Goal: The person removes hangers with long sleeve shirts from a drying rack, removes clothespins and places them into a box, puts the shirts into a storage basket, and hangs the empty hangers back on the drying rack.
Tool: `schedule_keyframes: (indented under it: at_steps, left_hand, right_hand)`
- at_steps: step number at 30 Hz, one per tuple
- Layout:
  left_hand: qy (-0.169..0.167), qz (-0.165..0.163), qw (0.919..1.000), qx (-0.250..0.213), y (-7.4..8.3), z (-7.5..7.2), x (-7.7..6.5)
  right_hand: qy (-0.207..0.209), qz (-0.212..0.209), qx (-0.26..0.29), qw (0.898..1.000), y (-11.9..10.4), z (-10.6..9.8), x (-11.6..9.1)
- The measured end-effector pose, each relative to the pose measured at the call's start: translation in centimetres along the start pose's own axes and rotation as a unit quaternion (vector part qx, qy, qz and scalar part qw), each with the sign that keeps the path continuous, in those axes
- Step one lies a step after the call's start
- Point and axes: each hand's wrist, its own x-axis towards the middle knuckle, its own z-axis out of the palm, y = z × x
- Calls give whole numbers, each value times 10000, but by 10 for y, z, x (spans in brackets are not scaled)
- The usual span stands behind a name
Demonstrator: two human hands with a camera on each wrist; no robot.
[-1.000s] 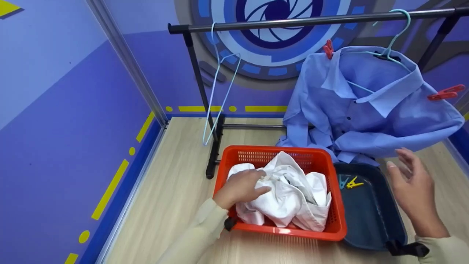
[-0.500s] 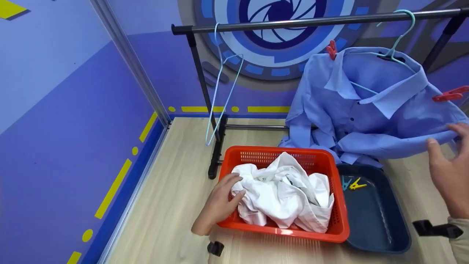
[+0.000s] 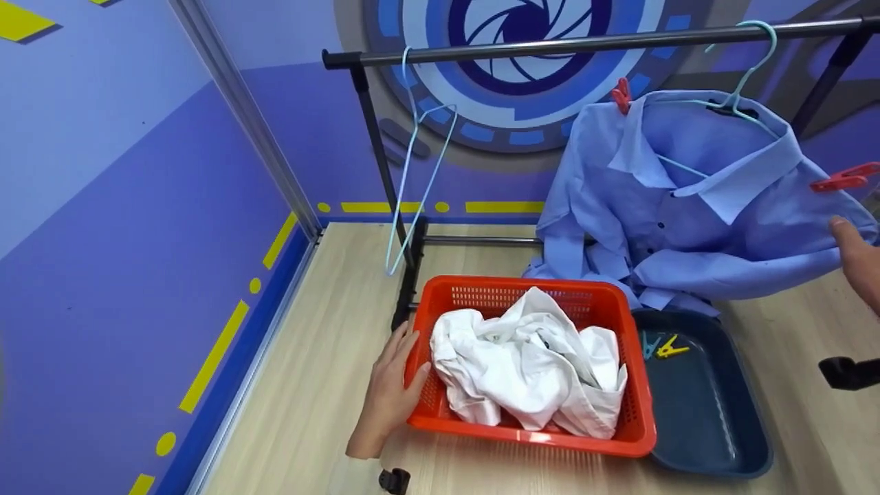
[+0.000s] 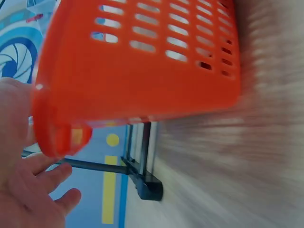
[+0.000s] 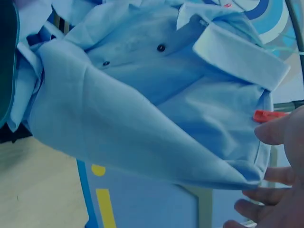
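Observation:
My left hand (image 3: 388, 388) is at the left side of a red plastic basket (image 3: 522, 434), fingers straight along its rim. In the left wrist view the fingers spread below the basket's rim, without curling round it. A crumpled white garment (image 3: 509, 364) lies inside. My right hand (image 3: 859, 265), partly cut off by the head view's edge, is at the outer shoulder of a blue button-up shirt (image 5: 142, 118). In the right wrist view, its thumb overlaps the shirt's edge while the other fingers extend loosely beside it. Red clothespins (image 3: 844, 177) clip the shirt to its hanger (image 3: 739, 89).
A black clothes rack (image 3: 550, 48) spans the back, with a bare light-blue hanger (image 3: 419, 179) at its left. Right of the basket stands a dark tray (image 3: 708, 412) holding a yellow clothespin (image 3: 670, 347) and a blue clothespin (image 3: 648, 345). Panel walls (image 3: 137, 240) border the wooden tabletop.
My left hand has moved off the white garment, leftward to the basket's outer side. My right hand has gone from above the tray, up and right, to the blue shirt's shoulder.

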Motion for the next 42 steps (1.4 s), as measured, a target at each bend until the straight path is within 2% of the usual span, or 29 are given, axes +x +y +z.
schedule_keyframes:
  at_steps: [6, 11, 13, 17, 20, 24, 31, 36, 42]
  left_hand:
    - [-204, -405, 9978, -487, -7, 6, -4]
    - [-200, -649, 9896, -1270, -1, 9, -5]
    - [-199, -749, 9860, -1476, 2, 11, -5]
    - [-226, -898, 9833, -1570, 8, 15, -3]
    - [-238, -955, 9830, -1547, 9, 19, -3]
    - [-264, -990, 9828, -1539, 7, 20, -4]
    - [-273, -873, 9845, -1498, 7, 22, -5]
    - [-247, -890, 9839, -1529, 8, 23, -4]
    - [-207, -902, 9843, -1505, 7, 23, -4]
  right_hand:
    - [-319, -411, -174, 9985, 0, 5, 9]
    - [-785, -448, -421, 9950, 2, 6, 11]
    - [-879, -642, -383, 9933, 2, 8, 12]
    - [-1044, -1117, -361, 9876, 1, 10, 13]
    - [-1095, -1269, -505, 9846, -2, 10, 12]
    - [-912, -1430, -647, 9834, -5, 13, 7]
    - [-200, -1680, 33, 9856, -2, 21, 0]
    - [406, -1842, 247, 9817, -7, 24, -4]
    - [776, -1931, 387, 9773, -17, 22, -6]
